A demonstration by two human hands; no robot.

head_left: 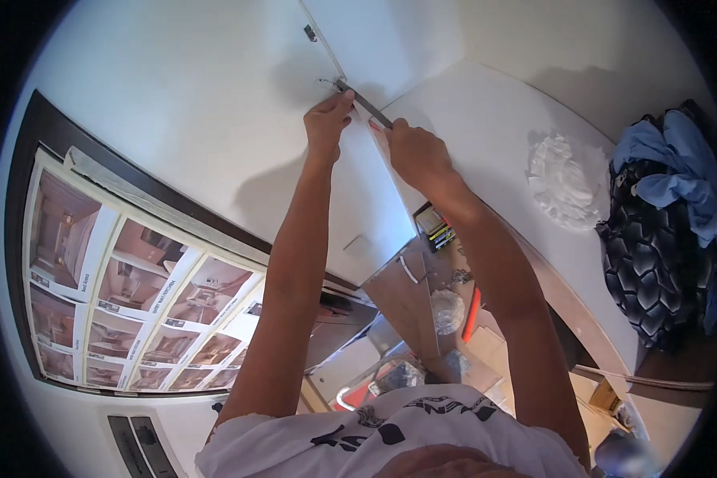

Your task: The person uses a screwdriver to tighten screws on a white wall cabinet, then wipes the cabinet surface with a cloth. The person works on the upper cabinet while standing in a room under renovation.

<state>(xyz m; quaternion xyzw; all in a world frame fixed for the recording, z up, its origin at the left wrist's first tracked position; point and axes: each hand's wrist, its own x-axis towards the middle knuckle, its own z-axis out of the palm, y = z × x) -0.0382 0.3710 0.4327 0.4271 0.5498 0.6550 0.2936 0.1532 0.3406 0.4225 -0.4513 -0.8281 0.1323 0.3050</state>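
A white wall (175, 88) fills the upper left; at top centre my right hand (420, 159) wraps the lower end, and my left hand (328, 127), grip unclear, curls nearest the tip, of a gray bar (368, 107) slanting up-left

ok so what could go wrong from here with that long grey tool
The long grey tool could slip in the right hand and nip the left hand, whose thumb is right by its far end. That end might also scuff the white surface close to it.
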